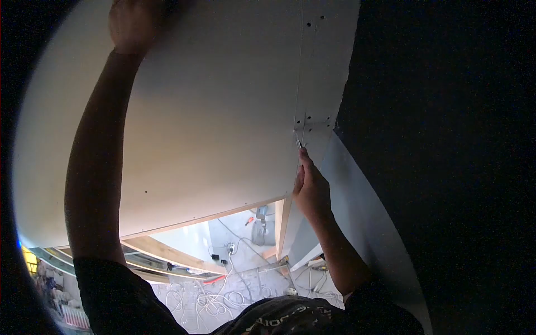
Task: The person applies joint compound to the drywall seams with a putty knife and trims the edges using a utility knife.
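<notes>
A large pale board (212, 111) with dark screw heads spreads across the view. My right hand (312, 187) is closed round a small thin tool (300, 144), whose metal tip is at the seam near the board's right side, just below a group of screws. What kind of tool it is cannot be made out. At the top left my left hand (134, 25) is raised against or close to the board; its fingers are dark and cut off by the frame's edge.
Wooden framing (173, 255) runs under the board's lower edge. Below, the floor (257, 282) bears looped white cables (215, 304) and a grey-blue power tool (261, 213). A dark surface (446, 139) fills the right side.
</notes>
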Demonstrator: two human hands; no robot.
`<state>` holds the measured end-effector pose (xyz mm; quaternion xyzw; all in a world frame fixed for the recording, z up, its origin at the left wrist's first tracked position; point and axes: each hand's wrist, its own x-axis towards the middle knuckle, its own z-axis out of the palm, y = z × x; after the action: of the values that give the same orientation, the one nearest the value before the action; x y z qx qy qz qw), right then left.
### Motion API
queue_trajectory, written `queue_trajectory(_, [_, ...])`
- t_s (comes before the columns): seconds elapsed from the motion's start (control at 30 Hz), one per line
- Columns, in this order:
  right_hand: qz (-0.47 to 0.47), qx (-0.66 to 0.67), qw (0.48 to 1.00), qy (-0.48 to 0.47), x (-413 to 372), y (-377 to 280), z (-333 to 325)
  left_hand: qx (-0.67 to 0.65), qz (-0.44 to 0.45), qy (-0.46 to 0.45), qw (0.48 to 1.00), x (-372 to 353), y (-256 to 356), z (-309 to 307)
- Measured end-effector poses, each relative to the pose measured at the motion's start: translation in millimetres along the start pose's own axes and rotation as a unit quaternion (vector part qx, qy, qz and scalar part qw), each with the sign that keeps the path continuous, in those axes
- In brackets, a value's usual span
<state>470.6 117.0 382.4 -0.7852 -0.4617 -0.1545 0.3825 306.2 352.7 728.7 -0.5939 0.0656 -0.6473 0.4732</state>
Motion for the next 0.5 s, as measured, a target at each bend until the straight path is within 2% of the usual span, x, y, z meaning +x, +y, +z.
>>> queue_trajectory(0.1, [0.005,0.012,1.0,-0.013,-5,14,2,0.02,0.006,-0.037,0.999,12,5,3])
queue_trajectory(0.17, [-0.004,0.016,1.0,0.001,-12,21,15,0.008,-0.012,0.01,1.0,6,6,14])
queue_trajectory(0.2, [-0.002,0.017,1.0,-0.003,-16,21,19,0.006,-0.013,0.006,1.0,5,4,13])
queue_trajectory(0.3, [0.056,0.031,0.997,-0.05,-28,29,31,0.036,0.01,-0.003,0.999,3,2,14])
queue_trajectory(0.43, [0.029,0.032,0.999,-0.02,-32,38,45,0.02,0.025,0.017,0.999,-3,5,26])
queue_trajectory(0.5, [0.014,0.036,0.999,-0.003,-33,38,44,0.07,0.024,-0.01,0.997,-5,5,25])
